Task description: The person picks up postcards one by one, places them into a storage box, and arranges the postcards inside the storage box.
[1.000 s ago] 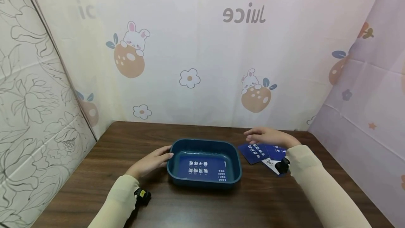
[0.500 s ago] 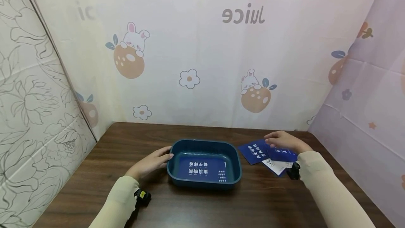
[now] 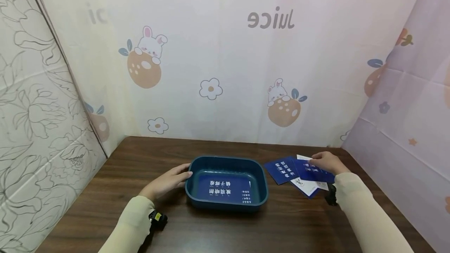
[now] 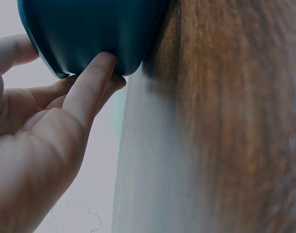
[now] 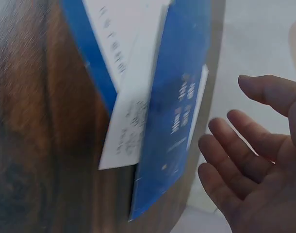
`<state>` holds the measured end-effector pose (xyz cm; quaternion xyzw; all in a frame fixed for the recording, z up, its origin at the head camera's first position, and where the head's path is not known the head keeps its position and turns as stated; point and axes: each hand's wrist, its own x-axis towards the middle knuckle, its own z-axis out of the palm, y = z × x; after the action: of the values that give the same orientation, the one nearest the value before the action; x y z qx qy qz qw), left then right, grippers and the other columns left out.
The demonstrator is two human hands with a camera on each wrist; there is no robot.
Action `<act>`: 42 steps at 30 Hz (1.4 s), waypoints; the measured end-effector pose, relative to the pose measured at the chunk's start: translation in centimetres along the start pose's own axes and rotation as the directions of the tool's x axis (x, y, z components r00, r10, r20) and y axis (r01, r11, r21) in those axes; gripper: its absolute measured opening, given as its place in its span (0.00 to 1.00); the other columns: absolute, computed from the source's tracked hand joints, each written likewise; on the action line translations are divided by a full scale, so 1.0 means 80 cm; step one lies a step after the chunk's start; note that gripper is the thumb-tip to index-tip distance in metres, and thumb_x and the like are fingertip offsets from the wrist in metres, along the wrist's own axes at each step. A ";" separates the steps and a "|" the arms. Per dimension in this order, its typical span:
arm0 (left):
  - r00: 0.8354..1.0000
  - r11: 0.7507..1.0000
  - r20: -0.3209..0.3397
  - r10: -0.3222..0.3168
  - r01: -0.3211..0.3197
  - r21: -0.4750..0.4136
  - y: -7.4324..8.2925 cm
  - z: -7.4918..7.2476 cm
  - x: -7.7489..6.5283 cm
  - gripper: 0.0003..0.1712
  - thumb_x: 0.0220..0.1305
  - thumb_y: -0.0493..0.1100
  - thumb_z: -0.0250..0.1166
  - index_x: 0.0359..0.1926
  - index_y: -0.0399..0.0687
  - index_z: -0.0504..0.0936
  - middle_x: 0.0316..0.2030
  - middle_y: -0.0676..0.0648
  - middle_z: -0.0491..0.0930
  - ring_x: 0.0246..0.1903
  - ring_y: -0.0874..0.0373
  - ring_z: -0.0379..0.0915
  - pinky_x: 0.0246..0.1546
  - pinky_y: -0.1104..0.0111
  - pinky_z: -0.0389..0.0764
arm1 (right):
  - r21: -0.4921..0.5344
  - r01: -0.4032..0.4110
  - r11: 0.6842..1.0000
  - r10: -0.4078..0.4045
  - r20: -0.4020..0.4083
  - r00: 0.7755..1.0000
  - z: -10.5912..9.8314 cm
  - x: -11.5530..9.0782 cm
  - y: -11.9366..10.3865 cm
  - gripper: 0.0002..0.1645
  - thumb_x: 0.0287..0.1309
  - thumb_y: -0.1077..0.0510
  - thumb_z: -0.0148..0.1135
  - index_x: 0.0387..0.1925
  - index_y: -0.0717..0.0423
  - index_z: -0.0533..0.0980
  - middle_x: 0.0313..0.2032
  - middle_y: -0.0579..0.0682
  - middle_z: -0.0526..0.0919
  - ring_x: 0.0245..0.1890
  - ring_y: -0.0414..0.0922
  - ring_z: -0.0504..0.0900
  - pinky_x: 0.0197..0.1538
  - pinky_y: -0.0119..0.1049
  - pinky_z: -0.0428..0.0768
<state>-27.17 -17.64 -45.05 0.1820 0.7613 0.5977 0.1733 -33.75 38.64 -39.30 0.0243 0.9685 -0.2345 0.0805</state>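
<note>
My left hand [image 3: 166,181] holds the left end of a dark teal plastic tray [image 3: 226,206]. In the left wrist view one digit presses the tray's outer wall [image 4: 85,29], while another passes behind its edge. Flat on the tray's bottom lies a blue card [image 3: 207,186] with white writing. Right of the tray, several blue and white cards [image 3: 281,170] overlap on the table. My right hand [image 3: 328,162] is at the far right of these cards. In the right wrist view its fingers are bent, thumb apart, beside the topmost blue card [image 5: 170,116], with nothing between them.
The brown wooden table [image 3: 225,233] runs back to a printed cloth [image 3: 242,50] with rabbits and fruit. Another patterned cloth [image 3: 38,108] stands along the left, and a pale one [image 3: 404,128] along the right.
My right hand has moved right and toward me across the cards. The top blue card has shifted right, and a white card's edge now shows behind it. My left hand and the tray stay put.
</note>
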 end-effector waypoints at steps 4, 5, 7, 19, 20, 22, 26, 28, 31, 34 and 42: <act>1.000 1.000 -0.003 -0.003 0.003 0.006 0.000 0.000 0.000 0.35 0.78 0.51 0.53 0.76 0.39 0.57 0.72 0.35 0.61 0.66 0.41 0.67 0.63 0.51 0.71 | -0.012 -0.055 0.998 0.055 -0.006 0.998 0.000 0.001 0.018 0.44 0.66 0.42 0.60 0.60 0.80 0.67 0.58 0.81 0.68 0.57 0.75 0.68 0.57 0.71 0.68; 1.000 1.000 -0.001 0.002 -0.002 0.011 0.000 0.000 0.000 0.35 0.78 0.51 0.53 0.76 0.38 0.57 0.71 0.34 0.61 0.65 0.41 0.67 0.63 0.50 0.71 | -0.016 -0.066 0.998 0.066 -0.003 0.998 0.000 0.002 0.023 0.46 0.65 0.40 0.61 0.60 0.81 0.67 0.58 0.81 0.68 0.57 0.75 0.68 0.57 0.70 0.69; 1.000 1.000 -0.001 -0.001 0.001 0.012 0.001 0.000 0.000 0.35 0.78 0.52 0.53 0.76 0.38 0.58 0.72 0.35 0.61 0.66 0.41 0.67 0.63 0.50 0.71 | -0.020 -0.091 0.996 0.091 0.000 0.996 0.001 0.002 0.030 0.49 0.64 0.38 0.61 0.60 0.82 0.66 0.58 0.82 0.67 0.56 0.75 0.69 0.57 0.69 0.70; 1.000 1.000 0.010 0.003 -0.003 0.005 0.002 0.000 0.000 0.36 0.78 0.52 0.53 0.76 0.38 0.56 0.72 0.33 0.60 0.66 0.40 0.66 0.64 0.49 0.70 | -0.142 -0.184 0.973 0.179 -0.048 0.983 0.014 -0.002 0.038 0.61 0.56 0.31 0.65 0.58 0.88 0.62 0.53 0.84 0.67 0.53 0.77 0.67 0.57 0.70 0.67; 1.000 1.000 0.012 0.003 -0.003 0.004 0.002 0.000 0.000 0.37 0.78 0.52 0.54 0.76 0.38 0.55 0.72 0.33 0.60 0.66 0.40 0.66 0.64 0.49 0.70 | -0.151 -0.191 0.970 0.184 -0.055 0.981 0.015 -0.003 0.037 0.61 0.55 0.31 0.65 0.58 0.88 0.61 0.53 0.85 0.66 0.53 0.78 0.66 0.58 0.71 0.66; 1.000 1.000 0.012 0.001 -0.001 0.004 0.002 0.001 0.000 0.37 0.78 0.52 0.54 0.77 0.38 0.55 0.72 0.33 0.59 0.66 0.40 0.66 0.64 0.49 0.69 | -0.157 -0.203 0.967 0.195 -0.062 0.979 0.016 -0.005 0.036 0.63 0.55 0.31 0.65 0.59 0.88 0.59 0.54 0.85 0.65 0.53 0.79 0.65 0.58 0.71 0.66; 1.000 1.000 -0.001 -0.009 0.009 0.008 0.002 0.001 0.001 0.36 0.78 0.51 0.53 0.77 0.39 0.55 0.72 0.34 0.61 0.65 0.41 0.68 0.65 0.48 0.68 | -0.135 -0.226 0.965 0.218 -0.067 0.974 0.016 -0.006 0.033 0.64 0.55 0.30 0.66 0.60 0.87 0.58 0.54 0.85 0.64 0.53 0.79 0.65 0.56 0.71 0.68; 1.000 1.000 -0.008 -0.015 0.015 0.005 0.002 0.002 0.000 0.35 0.79 0.51 0.53 0.77 0.39 0.55 0.71 0.35 0.61 0.65 0.41 0.68 0.65 0.48 0.68 | -0.121 -0.233 0.965 0.226 -0.067 0.972 0.016 -0.006 0.032 0.65 0.54 0.29 0.66 0.61 0.86 0.58 0.54 0.85 0.64 0.53 0.79 0.64 0.56 0.72 0.67; 1.000 1.000 -0.008 -0.015 0.015 -0.001 0.001 0.001 0.000 0.34 0.79 0.49 0.52 0.76 0.39 0.56 0.71 0.34 0.61 0.65 0.41 0.68 0.65 0.48 0.68 | -0.097 -0.243 0.965 0.236 -0.075 0.969 0.017 -0.006 0.032 0.65 0.54 0.30 0.67 0.63 0.85 0.56 0.54 0.86 0.62 0.54 0.79 0.62 0.55 0.73 0.67; 1.000 1.000 -0.006 -0.014 0.014 -0.004 0.000 0.001 0.001 0.34 0.79 0.49 0.52 0.76 0.39 0.56 0.72 0.35 0.61 0.65 0.41 0.67 0.64 0.49 0.69 | -0.054 -0.262 0.964 0.255 -0.104 0.961 0.018 -0.005 0.032 0.66 0.53 0.33 0.70 0.63 0.86 0.53 0.52 0.87 0.58 0.54 0.79 0.59 0.56 0.73 0.66; 1.000 1.000 0.007 0.006 -0.006 0.000 -0.001 -0.002 0.001 0.36 0.78 0.52 0.53 0.76 0.37 0.55 0.72 0.33 0.59 0.66 0.40 0.66 0.64 0.50 0.70 | 0.068 -0.236 0.969 0.245 -0.184 0.952 0.020 -0.003 0.040 0.66 0.51 0.42 0.74 0.62 0.89 0.46 0.48 0.85 0.53 0.51 0.77 0.59 0.53 0.72 0.71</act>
<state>-27.28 -17.73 -45.08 0.1863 0.7603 0.5975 0.1740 -32.96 40.76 -42.14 0.1663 0.9560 -0.2412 0.0144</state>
